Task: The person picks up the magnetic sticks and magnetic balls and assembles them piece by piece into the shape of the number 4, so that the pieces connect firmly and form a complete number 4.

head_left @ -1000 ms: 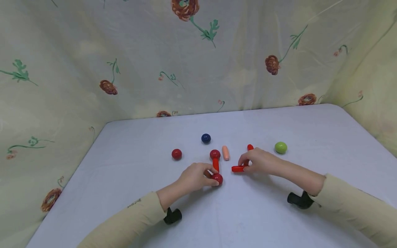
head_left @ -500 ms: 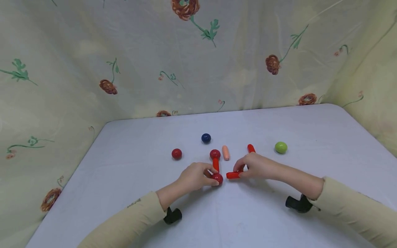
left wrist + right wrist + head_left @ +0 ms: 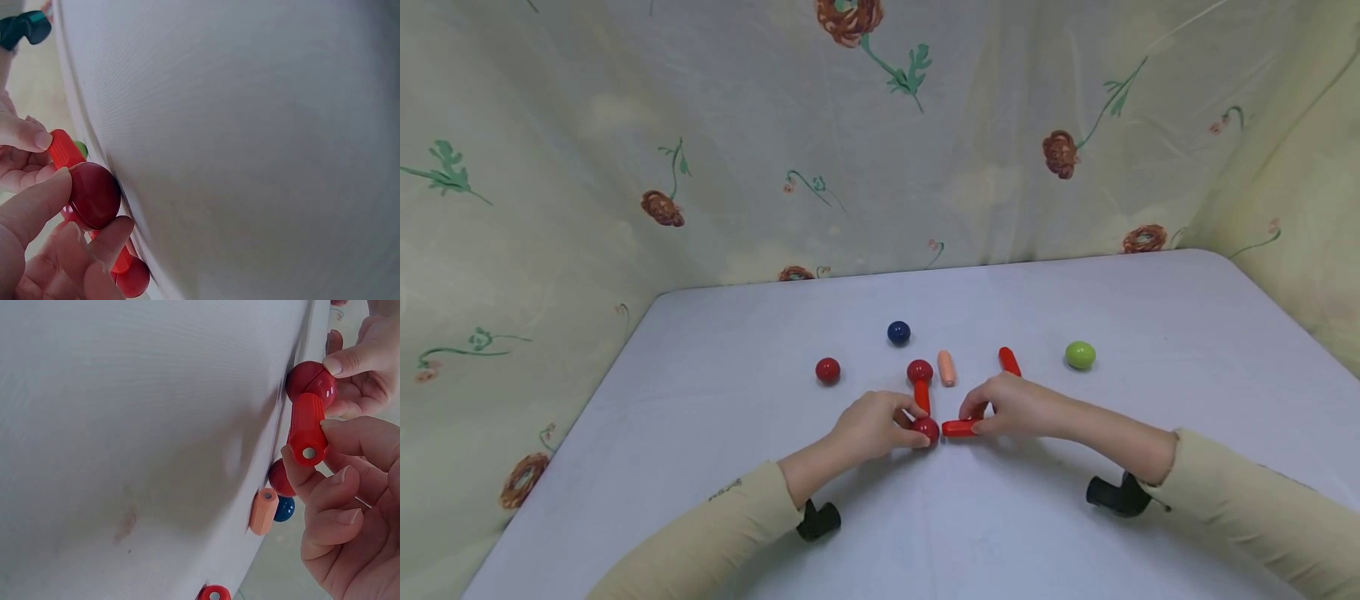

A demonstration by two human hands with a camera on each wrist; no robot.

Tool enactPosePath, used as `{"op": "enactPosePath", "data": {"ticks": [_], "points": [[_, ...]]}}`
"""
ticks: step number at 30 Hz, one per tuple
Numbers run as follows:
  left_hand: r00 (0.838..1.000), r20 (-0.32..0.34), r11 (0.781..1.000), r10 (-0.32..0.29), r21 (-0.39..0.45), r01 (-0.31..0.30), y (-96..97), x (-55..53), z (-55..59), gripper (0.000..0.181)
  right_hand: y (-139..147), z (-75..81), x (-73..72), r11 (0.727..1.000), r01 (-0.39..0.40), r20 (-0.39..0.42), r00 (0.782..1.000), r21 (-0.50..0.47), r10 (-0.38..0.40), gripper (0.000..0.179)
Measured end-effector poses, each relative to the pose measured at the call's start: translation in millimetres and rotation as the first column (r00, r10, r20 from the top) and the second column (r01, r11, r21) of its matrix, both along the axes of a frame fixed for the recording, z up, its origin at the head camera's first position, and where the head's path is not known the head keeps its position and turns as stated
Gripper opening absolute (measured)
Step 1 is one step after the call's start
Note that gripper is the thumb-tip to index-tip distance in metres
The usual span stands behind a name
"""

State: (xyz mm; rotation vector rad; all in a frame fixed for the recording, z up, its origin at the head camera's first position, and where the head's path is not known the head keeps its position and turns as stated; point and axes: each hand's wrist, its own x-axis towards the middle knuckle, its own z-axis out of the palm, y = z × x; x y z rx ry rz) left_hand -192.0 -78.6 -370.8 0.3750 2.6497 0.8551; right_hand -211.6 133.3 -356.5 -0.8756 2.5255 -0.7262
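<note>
My left hand pinches a dark red ball between thumb and fingers, low over the table. A red rod runs from that ball to a second red ball farther back. On the right, my right hand pinches another red rod, ridged, with a round metallic spot in its near end. That rod lies level, its far end right at the held ball; whether they touch I cannot tell. A peach rod lies just behind the hands.
Behind the left hand is a loose red ball. A dark blue ball sits farther back, a green ball to the right. Another red rod lies beyond my right hand. A flowered curtain borders the white table.
My right hand has brought its red rod leftward and a little nearer to me, up to the held ball. The left hand and the loose pieces have stayed put.
</note>
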Motion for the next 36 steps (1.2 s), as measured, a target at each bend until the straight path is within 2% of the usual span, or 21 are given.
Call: {"op": "enactPosePath", "data": {"ticks": [21, 36], "points": [[1.000, -0.022, 1.000, -0.013, 0.018, 0.013, -0.3, 0.4, -1.3, 0.027, -3.2, -1.6, 1.3, 1.000, -0.012, -0.020, 1.000, -0.013, 0.012, 0.016], [0.998, -0.028, 0.998, -0.059, 0.021, 0.059, -0.9, -1.6, -4.5, 0.028, 0.4, -0.1, -2.1, 1.000, -0.006, -0.015, 1.000, -0.009, 0.005, 0.019]]}}
